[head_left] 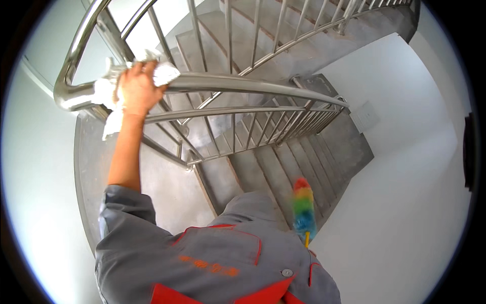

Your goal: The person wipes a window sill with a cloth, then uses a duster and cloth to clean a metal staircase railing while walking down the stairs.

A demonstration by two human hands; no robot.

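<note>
My left hand [138,89] presses a white cloth [108,89] against the top of a polished metal handrail [235,81]. Its fingers curl over the rail beside the bend at the left, and part of the cloth hangs below. Glare washes out some of the cloth. Out of view is my right hand. On my right side a rainbow-coloured duster [303,205] sticks up above the stairs, its yellow handle [307,239] running down behind my grey work shirt [228,258]. What holds the duster is hidden.
Grey stairs [262,167] descend ahead to a lower landing [341,136]. Metal balusters [233,131] line their left side. Another flight [235,30] lies beyond the railing. White walls [410,152] stand on both sides; a sheet with writing [364,117] is on the right one.
</note>
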